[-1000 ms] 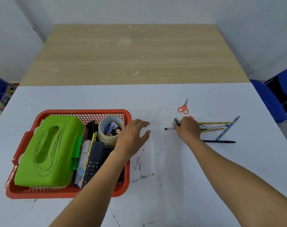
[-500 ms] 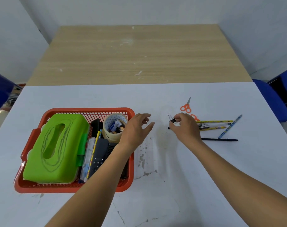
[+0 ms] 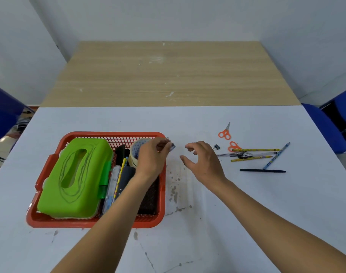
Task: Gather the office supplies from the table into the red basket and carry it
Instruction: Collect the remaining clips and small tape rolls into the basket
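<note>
The red basket [image 3: 85, 222] sits at the left of the white table and holds a green box [image 3: 75, 178], a tape roll [image 3: 134, 149], pens and dark flat items. My left hand [image 3: 151, 157] is over the basket's far right corner, its fingertips pinched on a small binder clip [image 3: 173, 146]. My right hand [image 3: 204, 161] hovers just right of the basket, fingers spread and empty. Another binder clip [image 3: 216, 147] lies on the table beside it. Further right lie orange scissors [image 3: 225, 133], a second orange pair [image 3: 233, 146], several pencils [image 3: 255, 150] and a black pen [image 3: 262, 170].
A wooden table [image 3: 168, 75] butts against the far edge of the white one. Blue chairs stand at the left [image 3: 4, 113] and right [image 3: 326, 127] sides. The white tabletop [image 3: 207, 223] has grey stains near its middle.
The binder clip passed from my right hand to my left, which now holds it over the basket's corner. My right hand has opened and drawn slightly back.
</note>
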A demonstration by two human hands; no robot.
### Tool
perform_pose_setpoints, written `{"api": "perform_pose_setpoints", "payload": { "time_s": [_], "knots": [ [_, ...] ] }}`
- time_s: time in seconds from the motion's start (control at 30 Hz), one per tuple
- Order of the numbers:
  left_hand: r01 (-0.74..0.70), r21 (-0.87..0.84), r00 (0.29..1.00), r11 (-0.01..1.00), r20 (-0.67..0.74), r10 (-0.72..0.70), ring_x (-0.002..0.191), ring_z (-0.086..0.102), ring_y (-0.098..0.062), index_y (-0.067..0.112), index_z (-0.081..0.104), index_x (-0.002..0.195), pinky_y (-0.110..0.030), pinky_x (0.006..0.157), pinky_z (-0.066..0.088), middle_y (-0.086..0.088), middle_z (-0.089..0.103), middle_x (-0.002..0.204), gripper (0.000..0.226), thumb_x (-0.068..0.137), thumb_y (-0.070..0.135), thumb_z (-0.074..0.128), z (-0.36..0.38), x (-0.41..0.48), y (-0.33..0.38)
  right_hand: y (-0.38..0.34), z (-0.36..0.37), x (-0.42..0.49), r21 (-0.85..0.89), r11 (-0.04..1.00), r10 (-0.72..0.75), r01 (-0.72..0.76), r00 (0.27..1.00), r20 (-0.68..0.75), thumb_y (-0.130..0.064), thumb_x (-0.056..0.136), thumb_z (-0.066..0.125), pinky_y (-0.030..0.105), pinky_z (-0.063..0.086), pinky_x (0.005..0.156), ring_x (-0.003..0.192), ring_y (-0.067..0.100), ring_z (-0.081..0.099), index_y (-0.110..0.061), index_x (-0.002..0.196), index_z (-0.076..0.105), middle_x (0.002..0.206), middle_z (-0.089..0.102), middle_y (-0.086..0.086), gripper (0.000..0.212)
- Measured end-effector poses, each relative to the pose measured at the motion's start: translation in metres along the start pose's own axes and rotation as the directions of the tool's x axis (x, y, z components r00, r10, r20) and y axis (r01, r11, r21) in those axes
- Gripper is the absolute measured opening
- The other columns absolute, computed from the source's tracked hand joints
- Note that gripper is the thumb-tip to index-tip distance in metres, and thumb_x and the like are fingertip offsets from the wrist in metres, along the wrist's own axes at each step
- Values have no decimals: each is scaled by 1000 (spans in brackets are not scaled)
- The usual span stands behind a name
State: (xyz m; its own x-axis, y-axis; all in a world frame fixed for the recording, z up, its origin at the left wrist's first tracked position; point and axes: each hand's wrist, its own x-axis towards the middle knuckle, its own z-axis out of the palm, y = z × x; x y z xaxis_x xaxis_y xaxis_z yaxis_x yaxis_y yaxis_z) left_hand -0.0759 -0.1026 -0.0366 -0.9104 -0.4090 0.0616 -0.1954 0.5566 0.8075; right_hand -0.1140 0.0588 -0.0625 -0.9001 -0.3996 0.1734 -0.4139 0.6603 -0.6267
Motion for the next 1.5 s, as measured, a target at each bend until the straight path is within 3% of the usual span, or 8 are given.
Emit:
{"api": "perform_pose_setpoints", "payload": {
  "time_s": [0.13, 0.33, 0.47, 0.6, 0.77, 1.0, 1.3, 1.5],
  "knots": [
    [-19, 284, 999, 959, -23, 27, 83, 64, -18, 14, 68, 101, -34, 74, 54, 0, 70, 91, 19, 90, 27, 60, -34, 5, -25, 19, -2, -2, -17, 998, 54, -54, 998, 12, -33, 89, 64, 23, 46, 78, 96, 13, 54, -17, 112, 61, 106, 59, -4, 28],
    [-31, 626, 999, 779, 30, 16, 99, 54, -26, 12, 73, 99, -35, 74, 43, -6, 65, 99, 23, 87, 29, 64, -47, 10, -43, 47, -2, 1, -75, 990, 126, -122, 991, 49, -24, 89, 63, 32, 51, 79, 95, 15, 56, -16, 107, 64, 101, 59, -3, 20],
    [-44, 699, 999, 714, 51, 11, 104, 49, -24, 14, 70, 106, -33, 79, 43, -4, 62, 106, 30, 90, 36, 58, -43, 8, -44, 69, -3, 9, -156, 967, 209, -201, 977, 38, -18, 90, 59, 34, 50, 75, 97, 20, 57, -13, 103, 66, 99, 63, 2, 16],
    [-61, 681, 998, 729, 48, 39, 102, 49, -25, 17, 67, 111, -34, 75, 44, -5, 61, 103, 31, 91, 37, 56, -41, 7, -40, 89, -6, 26, -223, 940, 281, -259, 957, 71, -14, 93, 56, 38, 48, 84, 106, 28, 55, -7, 114, 62, 114, 58, 11, 24],
    [-64, 573, 996, 817, -13, 87, 98, 53, -22, 17, 65, 114, -33, 71, 45, -1, 63, 100, 29, 90, 31, 57, -35, 3, -33, 105, -7, 46, -386, 900, 307, -203, 923, 231, 0, 93, 46, 38, 40, 101, 125, 29, 42, -8, 140, 44, 143, 40, 12, 48],
    [-195, 340, 981, 920, 55, 187, 112, 52, -12, 19, 64, 117, -30, 94, 44, 4, 63, 115, 29, 92, 32, 58, -18, -8, -8, 114, -2, 53, -542, 827, 324, -149, 914, 243, 5, 89, 44, 37, 46, 89, 115, 32, 48, -7, 132, 52, 131, 48, 15, 45],
    [-305, 255, 947, 917, 186, 263, 103, 52, -6, 23, 62, 119, -20, 84, 44, 9, 62, 107, 30, 92, 36, 56, 11, -14, -2, 109, -7, 49, -421, 881, 313, -219, 935, 168, -18, 91, 56, 34, 43, 67, 91, 31, 58, -5, 96, 64, 96, 58, 12, 16],
    [-256, 163, 960, 953, 157, 231, 93, 54, -4, 21, 61, 120, -25, 80, 51, 8, 61, 104, 33, 91, 36, 59, 11, -6, 2, 63, -20, 39, -54, 983, 175, -174, 984, 20, -14, 87, 65, 27, 45, 72, 81, 17, 56, -8, 102, 65, 96, 61, 6, 16]
  ]
}}
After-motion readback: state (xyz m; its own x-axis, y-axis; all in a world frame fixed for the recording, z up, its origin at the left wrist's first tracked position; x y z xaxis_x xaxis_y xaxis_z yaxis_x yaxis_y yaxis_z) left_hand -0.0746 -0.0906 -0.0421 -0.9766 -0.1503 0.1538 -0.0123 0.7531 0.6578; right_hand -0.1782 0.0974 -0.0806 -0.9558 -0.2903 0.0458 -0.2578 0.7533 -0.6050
